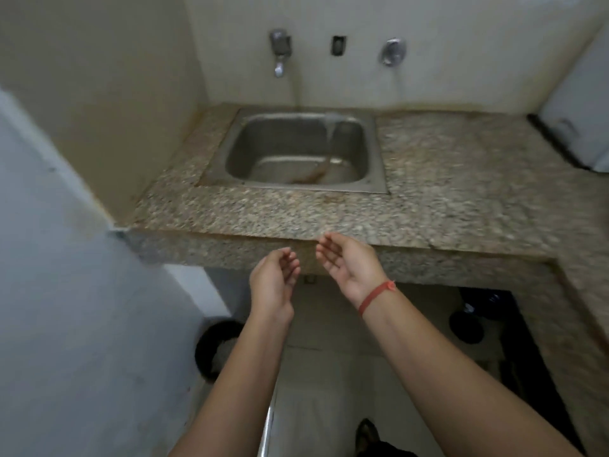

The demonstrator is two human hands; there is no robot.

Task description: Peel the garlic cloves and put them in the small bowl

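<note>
No garlic and no small bowl are in view. My left hand (275,282) and my right hand (349,265) hang side by side in front of the granite counter's front edge (296,239), palms turned toward each other. The fingers of both are loosely curled and hold nothing. A red string bracelet (375,296) circles my right wrist. Both hands are short of the steel sink (293,150), below the level of the counter top.
A wall tap (280,51) above the sink runs water into the basin. A second wall fitting (392,51) sits to the right. A white appliance (580,120) stands at the far right. A wall (66,291) closes the left; dark objects (468,324) lie under the counter.
</note>
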